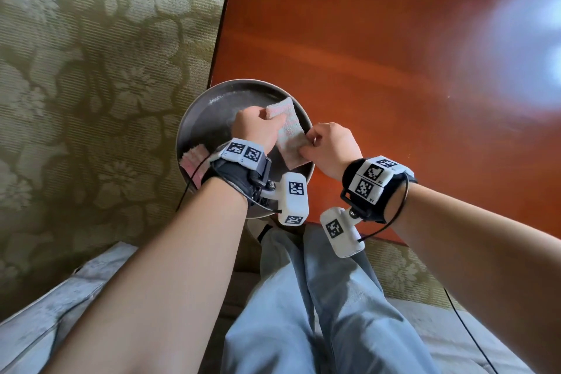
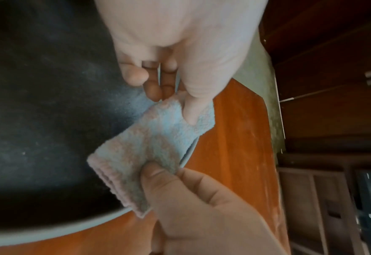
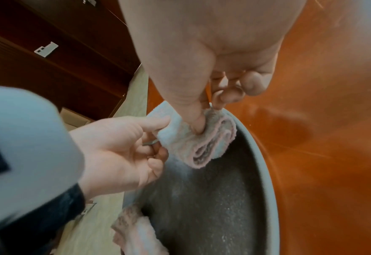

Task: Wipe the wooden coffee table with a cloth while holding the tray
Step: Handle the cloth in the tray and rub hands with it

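Over tray (image 1: 194, 118), both hands pinch folded cloth (image 1: 287, 127) (fingertips hidden).

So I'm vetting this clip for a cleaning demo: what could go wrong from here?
1. The tray overhangs the coffee table corner; with both hands on the folded cloth, neither holds the tray, so a knock could tip it.
2. The left hand and right hand only pinch the cloth's edges, so it may unfold.
3. A second cloth at the tray's near rim could slide off.

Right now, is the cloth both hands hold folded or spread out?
Folded. The cloth shows stacked layers curling at its end, pinched by the left hand and right hand over the tray.
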`<state>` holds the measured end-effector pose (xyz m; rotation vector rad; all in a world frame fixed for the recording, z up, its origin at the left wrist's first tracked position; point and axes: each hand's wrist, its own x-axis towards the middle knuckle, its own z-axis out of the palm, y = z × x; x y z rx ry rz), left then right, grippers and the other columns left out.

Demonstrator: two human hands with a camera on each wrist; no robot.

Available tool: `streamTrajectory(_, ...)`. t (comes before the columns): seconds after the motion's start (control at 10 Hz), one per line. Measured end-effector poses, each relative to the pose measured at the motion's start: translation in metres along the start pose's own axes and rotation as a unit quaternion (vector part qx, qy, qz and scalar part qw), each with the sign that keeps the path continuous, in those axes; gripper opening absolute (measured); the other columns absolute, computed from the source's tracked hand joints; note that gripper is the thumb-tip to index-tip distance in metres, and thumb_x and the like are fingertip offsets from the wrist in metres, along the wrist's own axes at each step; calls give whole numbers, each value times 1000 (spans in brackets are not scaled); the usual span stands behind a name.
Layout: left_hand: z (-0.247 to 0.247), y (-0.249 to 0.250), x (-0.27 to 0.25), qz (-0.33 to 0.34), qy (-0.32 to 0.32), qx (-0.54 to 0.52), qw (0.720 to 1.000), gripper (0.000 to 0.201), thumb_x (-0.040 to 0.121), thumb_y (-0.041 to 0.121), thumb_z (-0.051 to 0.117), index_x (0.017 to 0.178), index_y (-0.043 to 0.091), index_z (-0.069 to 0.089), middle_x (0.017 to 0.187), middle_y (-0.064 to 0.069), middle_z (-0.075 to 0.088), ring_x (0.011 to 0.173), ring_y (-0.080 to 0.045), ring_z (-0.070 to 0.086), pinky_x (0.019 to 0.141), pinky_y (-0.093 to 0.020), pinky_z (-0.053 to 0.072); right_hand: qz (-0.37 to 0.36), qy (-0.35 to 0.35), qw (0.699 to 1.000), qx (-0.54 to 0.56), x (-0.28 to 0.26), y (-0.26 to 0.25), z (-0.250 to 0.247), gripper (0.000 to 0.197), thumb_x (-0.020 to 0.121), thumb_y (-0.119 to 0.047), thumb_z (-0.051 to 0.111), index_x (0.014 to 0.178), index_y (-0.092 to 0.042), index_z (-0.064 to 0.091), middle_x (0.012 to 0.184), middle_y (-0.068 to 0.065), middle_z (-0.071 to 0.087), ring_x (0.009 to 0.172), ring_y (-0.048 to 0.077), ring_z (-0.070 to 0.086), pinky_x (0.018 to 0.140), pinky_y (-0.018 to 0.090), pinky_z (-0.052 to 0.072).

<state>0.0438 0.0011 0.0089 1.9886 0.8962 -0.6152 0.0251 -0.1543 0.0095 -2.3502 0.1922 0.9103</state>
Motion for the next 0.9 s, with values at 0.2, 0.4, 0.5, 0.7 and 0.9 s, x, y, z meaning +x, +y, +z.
streamTrajectory(0.2, 2, -1, 7, 17, 22, 84, 996, 22, 87, 34, 68, 93, 13, 72, 90, -2, 70, 82, -23, 62, 69, -28, 43, 6, -5, 998, -58, 5, 0, 5, 14, 84, -27, 60, 90, -16, 66, 96, 4, 58, 81, 24, 57, 60, 28, 38)
streamTrajectory(0.4, 5, 0, 3, 51, 39, 142, 988, 16, 89, 27, 62, 87, 12, 67, 89, -4, 70, 83, -29, 63, 67, -30, 42, 9, 19, 997, -69, 4, 5, 3, 19, 84, -31, 60, 96, -24, 47, 90, -3, 51, 79, 23, 52, 60, 31, 35)
streamTrajectory(0.5, 3, 0, 3, 58, 43, 155, 985, 20, 88, 29, 69, 103, 16, 63, 105, -3, 69, 96, -27, 64, 71, -29, 41, 32, 2, 997, -76, 5, 8, 0, 27, 84, -39, 62, 98, -24, 44, 86, -2, 51, 76, 23, 53, 57, 31, 34)
streamTrajectory(0.7, 5, -4, 3, 54, 35, 174, 983, 33, 84, 38, 75, 105, 17, 59, 109, -3, 69, 102, -27, 64, 76, -33, 48, 57, -60, 994, -69, 10, 12, -1, 28, 86, -44, 61, 94, -20, 50, 87, 3, 60, 70, 20, 57, 55, 29, 39)
streamTrajectory(0.9, -1, -5, -5, 56, 41, 142, 987, 36, 81, 41, 76, 103, 22, 55, 106, 0, 65, 89, -21, 58, 76, -31, 46, 59, -38, 995, -65, 2, 10, -7, 44, 82, -61, 59, 105, -23, 49, 87, -1, 59, 75, 20, 60, 61, 32, 47)
